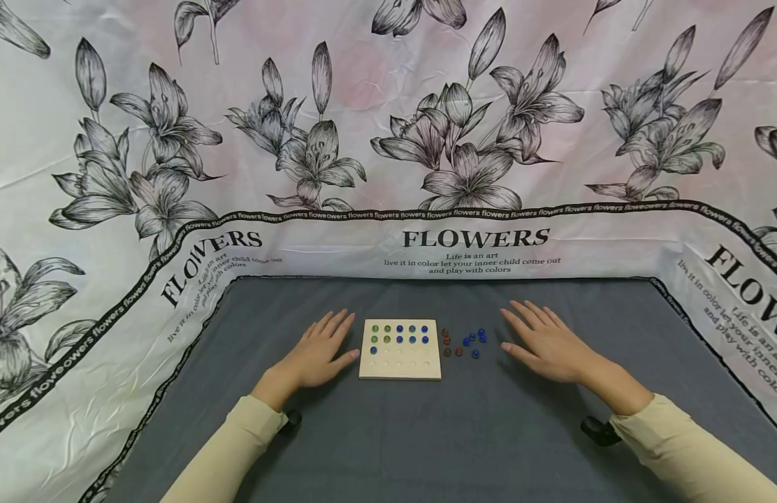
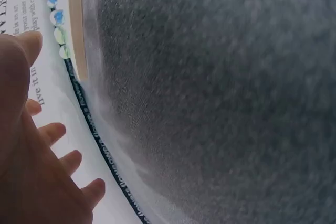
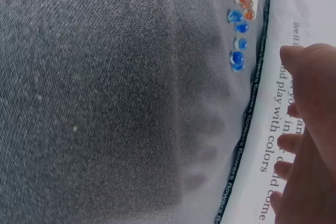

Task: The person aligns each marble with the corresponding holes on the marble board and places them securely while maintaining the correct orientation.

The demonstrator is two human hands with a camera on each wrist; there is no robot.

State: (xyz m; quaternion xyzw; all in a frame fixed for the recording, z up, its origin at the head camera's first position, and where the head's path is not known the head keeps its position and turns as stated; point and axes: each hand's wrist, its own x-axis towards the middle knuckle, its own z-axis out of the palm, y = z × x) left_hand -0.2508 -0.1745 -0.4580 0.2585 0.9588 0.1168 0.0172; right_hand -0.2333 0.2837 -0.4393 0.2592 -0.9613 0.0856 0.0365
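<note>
My left hand (image 1: 319,353) and right hand (image 1: 555,349), fingers straight, hold nothing; 11 marbles (image 1: 400,339) sit in the board (image 1: 400,373), leaving 9 hollows (image 1: 400,363), seemingly for the loose marbles (image 1: 467,341) alongside.

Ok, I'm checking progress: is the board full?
Partly full: the board has marbles filling two rows plus one hollow; other hollows are empty.

Head view down onto board (image 1: 400,373)

Flower-printed pale cloth backdrop (image 1: 376,140), black lettered band (image 1: 388,215), gray tabletop (image 1: 420,447)
</note>
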